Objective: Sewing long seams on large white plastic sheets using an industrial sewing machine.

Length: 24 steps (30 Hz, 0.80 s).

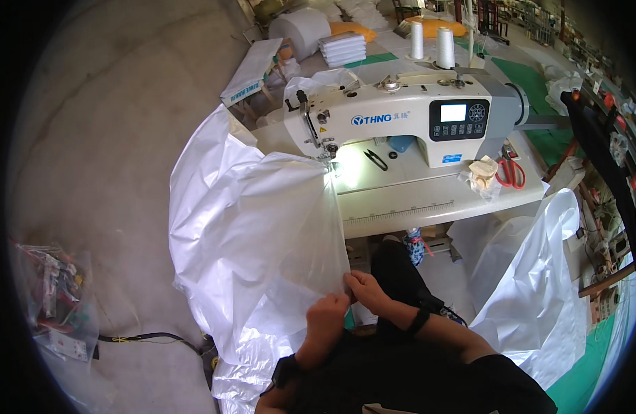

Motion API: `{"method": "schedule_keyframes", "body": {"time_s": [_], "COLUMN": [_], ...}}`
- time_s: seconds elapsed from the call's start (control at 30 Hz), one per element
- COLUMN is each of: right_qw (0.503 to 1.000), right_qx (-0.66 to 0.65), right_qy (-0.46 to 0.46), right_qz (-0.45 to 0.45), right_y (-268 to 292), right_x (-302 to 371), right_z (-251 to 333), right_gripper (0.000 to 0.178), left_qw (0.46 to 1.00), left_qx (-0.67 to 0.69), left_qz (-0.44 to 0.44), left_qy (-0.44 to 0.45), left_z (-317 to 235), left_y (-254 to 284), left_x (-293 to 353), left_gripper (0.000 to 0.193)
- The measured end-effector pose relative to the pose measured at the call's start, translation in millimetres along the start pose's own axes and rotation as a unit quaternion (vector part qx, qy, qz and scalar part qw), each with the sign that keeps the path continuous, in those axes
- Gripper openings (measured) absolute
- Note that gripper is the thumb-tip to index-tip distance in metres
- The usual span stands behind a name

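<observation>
A large sheet of shiny white plastic film (249, 221) runs from under the needle of a white sewing machine (401, 103) down to my lap, its bulk hanging over the left side of the table. My left hand (325, 321) is closed on the near part of the film's right edge. Just beside it, my right hand (366, 290) pinches the same edge between thumb and fingers. Between hands and needle the edge is drawn fairly straight. The machine's lamp lights the needle area. Black thread snips (376, 160) lie on the machine bed, near a small dark round part (393, 155).
Red-handled scissors (511, 172) and a crumpled beige wad (482, 174) lie at the table's right end. Two white thread cones (445, 48) stand behind the machine. More white film (532, 276) hangs at the right. A clear bag of scraps (59, 297) sits at the far left.
</observation>
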State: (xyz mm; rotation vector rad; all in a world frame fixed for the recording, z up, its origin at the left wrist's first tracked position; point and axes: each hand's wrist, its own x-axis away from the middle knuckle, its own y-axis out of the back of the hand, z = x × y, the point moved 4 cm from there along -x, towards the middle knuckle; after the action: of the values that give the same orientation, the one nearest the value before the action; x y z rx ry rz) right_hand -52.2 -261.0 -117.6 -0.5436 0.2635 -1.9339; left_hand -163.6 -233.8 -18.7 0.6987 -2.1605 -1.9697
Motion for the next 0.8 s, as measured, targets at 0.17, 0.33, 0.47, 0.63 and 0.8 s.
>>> {"method": "schedule_keyframes", "body": {"time_s": [0.17, 0.33, 0.47, 0.63, 0.8], "right_qw": [0.996, 0.994, 0.998, 0.981, 0.994], "right_qx": [0.079, 0.112, 0.035, -0.091, -0.032], "right_qy": [-0.025, 0.01, -0.011, -0.079, -0.1], "right_qz": [0.015, 0.005, 0.043, 0.151, 0.03], "right_y": [-7.3, -9.9, -31.8, -78.4, -34.6], "right_x": [-7.4, -4.7, 7.7, 22.4, 16.0], "right_z": [-10.5, -10.8, 5.4, 3.1, 0.1], "right_gripper": [0.026, 0.027, 0.028, 0.029, 0.03], "left_qw": [0.984, 0.948, 0.967, 0.932, 0.989], "left_qx": [0.027, 0.264, -0.04, 0.173, -0.049], "left_qz": [0.177, 0.035, -0.199, -0.202, 0.131], "left_qy": [0.015, 0.175, 0.152, 0.248, 0.056], "left_z": [7.0, 81.8, 194.1, 348.6, 166.6], "left_y": [-21.9, 0.6, -29.6, -36.2, 16.1], "left_x": [39.9, 35.7, 18.2, 94.9, -19.8], "left_gripper": [0.004, 0.032, 0.037, 0.042, 0.022]}}
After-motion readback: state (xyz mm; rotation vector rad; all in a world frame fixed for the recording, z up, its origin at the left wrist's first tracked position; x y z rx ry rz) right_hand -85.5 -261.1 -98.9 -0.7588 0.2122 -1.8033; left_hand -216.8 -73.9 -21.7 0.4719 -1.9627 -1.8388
